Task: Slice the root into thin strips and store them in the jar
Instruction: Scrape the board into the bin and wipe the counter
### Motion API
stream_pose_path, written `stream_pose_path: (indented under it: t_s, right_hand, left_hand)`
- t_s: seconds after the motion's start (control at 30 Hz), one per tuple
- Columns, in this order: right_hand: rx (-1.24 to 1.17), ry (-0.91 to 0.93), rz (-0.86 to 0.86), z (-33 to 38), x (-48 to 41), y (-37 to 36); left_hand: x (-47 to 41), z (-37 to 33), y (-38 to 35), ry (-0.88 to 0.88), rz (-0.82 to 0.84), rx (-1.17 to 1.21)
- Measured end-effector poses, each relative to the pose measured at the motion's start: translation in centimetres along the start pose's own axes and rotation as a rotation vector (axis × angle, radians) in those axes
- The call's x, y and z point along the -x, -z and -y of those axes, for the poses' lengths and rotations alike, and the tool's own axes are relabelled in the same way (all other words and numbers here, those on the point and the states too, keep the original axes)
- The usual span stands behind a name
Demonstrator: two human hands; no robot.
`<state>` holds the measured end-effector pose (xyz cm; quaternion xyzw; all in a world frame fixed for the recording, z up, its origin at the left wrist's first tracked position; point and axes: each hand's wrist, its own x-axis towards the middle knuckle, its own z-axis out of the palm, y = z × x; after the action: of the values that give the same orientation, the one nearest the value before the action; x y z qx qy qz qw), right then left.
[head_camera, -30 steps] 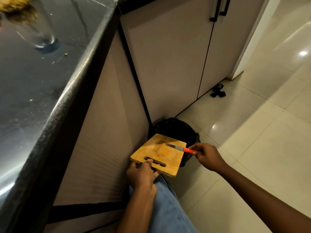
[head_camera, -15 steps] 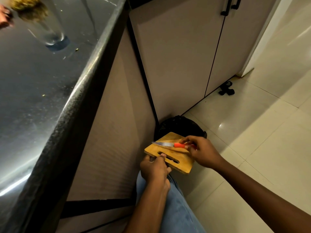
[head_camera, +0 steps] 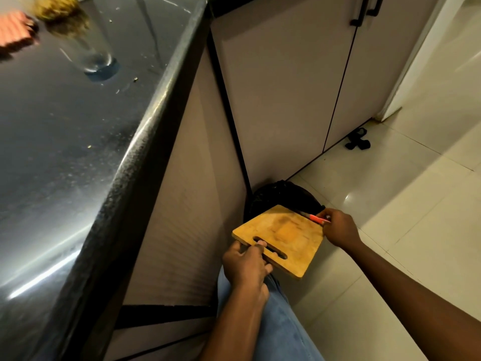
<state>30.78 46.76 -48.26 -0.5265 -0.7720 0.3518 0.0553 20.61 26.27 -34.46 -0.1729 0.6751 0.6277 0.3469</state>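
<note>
- Two hands are busy low beside the cabinet: our left hand [head_camera: 244, 264] is closed on the wooden cutting board [head_camera: 283, 235], fingers hooked through its handle slot.
- Our right hand [head_camera: 338, 226] is closed around the orange handle of a knife [head_camera: 316, 218] at the board's far right edge.
- The board hangs tilted above a black bin [head_camera: 281, 195] on the floor.
- Up on the dark table [head_camera: 78, 152], a glass jar [head_camera: 83, 45] holds yellowish strips near its top.
- We see no uncut root.
</note>
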Motion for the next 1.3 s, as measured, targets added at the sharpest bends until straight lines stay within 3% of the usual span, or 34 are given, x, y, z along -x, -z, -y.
stream_pose_path:
  t_s: [0.13,0.27,0.43,0.7,0.87,1.0,1.13,1.3]
  right_hand:
    - [-0.075,-0.004,-0.132,0.0,0.2,2.3]
    - [-0.276,0.133,-0.201,2.5,2.3,5.4]
    - [-0.248,0.279,-0.118,4.2,5.1,8.1]
    - [-0.172,0.345,-0.387,6.9,7.2,13.0]
    - [-0.280,0.311,-0.463,8.6,8.0,17.5]
    - [-0.518,0.179,-0.274,9.3,7.4,23.2]
    - [-0.513,0.207,-0.033,10.7,9.3,27.9]
    - [-0.438,0.237,-0.031,12.0,12.3,32.0]
  left_hand:
    - [0.9,-0.5,-0.1,0.004,0.034,0.002]
    - [2.1,-1.3,-0.6,0.020,0.064,0.034]
    - [4.4,-1.9,-0.7,0.006,0.124,0.109]
    - [9.0,-2.5,-0.6,-0.014,0.237,0.264]
    - [12.2,-3.9,-0.4,-0.046,0.313,0.299]
    - [14.5,-5.3,0.2,-0.088,0.382,0.321]
    - [16.9,-6.6,0.8,-0.153,0.493,0.293]
    - [20.0,-9.1,1.6,-0.283,0.586,0.249]
